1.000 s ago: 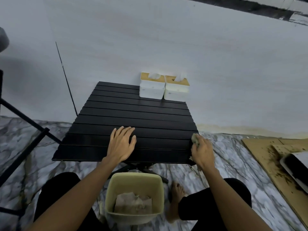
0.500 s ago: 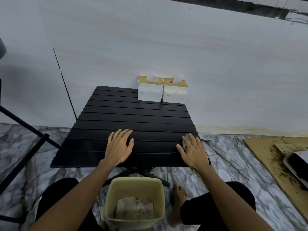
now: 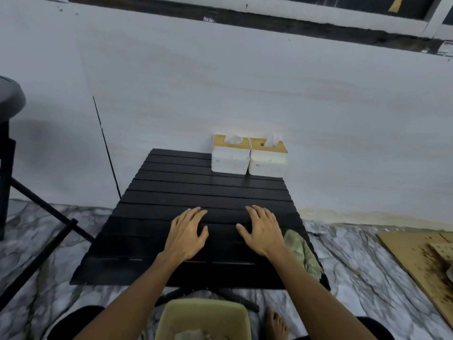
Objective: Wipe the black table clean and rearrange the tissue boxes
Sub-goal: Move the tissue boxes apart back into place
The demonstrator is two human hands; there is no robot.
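I see the left hand [image 3: 187, 235] lying open on the black bench [image 3: 171, 192], fingers spread, holding nothing; the right hand [image 3: 261, 233] lies likewise beside it; the crumpled cloth [image 3: 300, 251] sits just right; left tissue box [image 3: 230, 155] and right tissue box [image 3: 268, 159] stand touching at the far-right corner.

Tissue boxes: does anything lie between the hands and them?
Nothing visible. Only bare slats of the table lie between the left hand, the right hand and the tissue boxes at the far right corner. The cloth lies right of the right hand, off that path.
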